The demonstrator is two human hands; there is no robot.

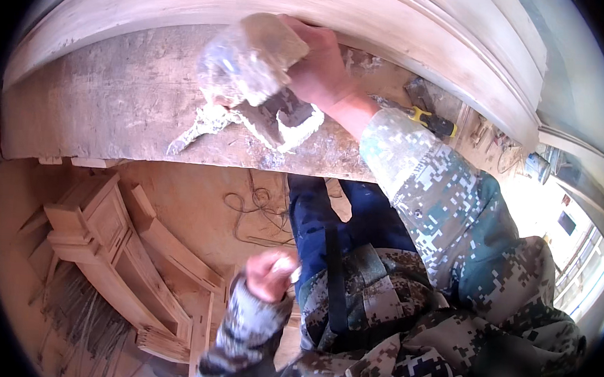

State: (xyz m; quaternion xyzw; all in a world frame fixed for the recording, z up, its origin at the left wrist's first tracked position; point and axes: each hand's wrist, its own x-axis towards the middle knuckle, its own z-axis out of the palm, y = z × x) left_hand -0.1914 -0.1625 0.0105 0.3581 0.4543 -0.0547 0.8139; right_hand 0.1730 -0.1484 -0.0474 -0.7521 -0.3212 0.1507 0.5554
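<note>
My right hand [323, 65] reaches over the wooden bench board. It is closed on the right side of a dirty, tan-and-grey blocky object [255, 54], smeared by motion; I cannot make out whether it is a container or a lump. Just under and in front of it, dark, ragged material with a thick white crust [295, 129] lies on the board [134, 102] near its front edge. My left hand [267, 275] is down below the board, in front of my body, with fingers curled around something small and white [285, 265] that is blurred.
Pale wooden moulding [154, 0] runs behind the board. A yellow-and-black handled tool [434, 122] lies right of my right wrist, with a small can [537, 167] farther right. Below left stands a wooden frame piece [128, 261]; a thin cord [256, 210] coils on the floor.
</note>
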